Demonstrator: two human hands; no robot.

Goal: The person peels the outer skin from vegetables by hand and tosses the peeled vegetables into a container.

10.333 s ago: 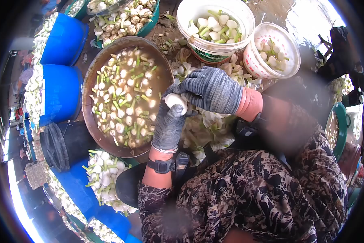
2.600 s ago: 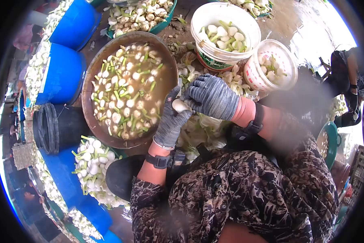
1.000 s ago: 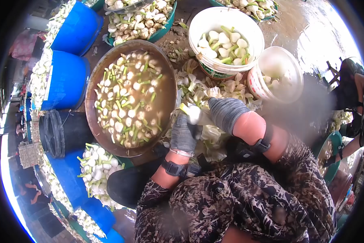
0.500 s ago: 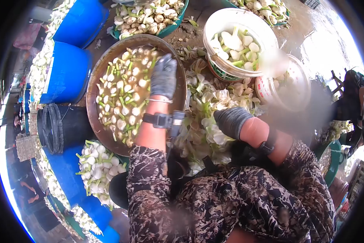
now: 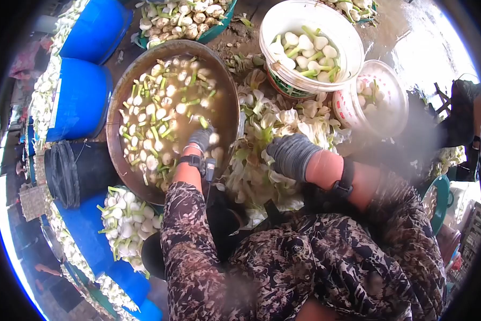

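My left hand (image 5: 200,138), in a grey glove, reaches into a round metal basin (image 5: 113,155) of murky brown water. Its fingers are partly under the surface beside a trimmed garlic bulb with a green stem (image 5: 203,121), and I cannot see whether they grip it. Many garlic bulbs (image 5: 154,109) float around it, most to the left. My right hand (image 5: 293,156), gloved too, is closed above a heap of pale garlic peelings (image 5: 299,125). Whatever it holds, if anything, is hidden, though a pale scrap shows by its fingers.
A white bucket (image 5: 268,48) with trimmed garlic stands ahead, beside a smaller white tub (image 5: 398,107). Blue tubs (image 5: 77,99) and a black bucket (image 5: 85,168) line the left. Piled garlic (image 5: 125,216) lies near my left sleeve. A green basin (image 5: 219,33) of bulbs sits beyond.
My left hand has come down and back toward me, from above the basin's right side into the water. My right hand has shifted slightly left and stays closed. The view has moved slightly.
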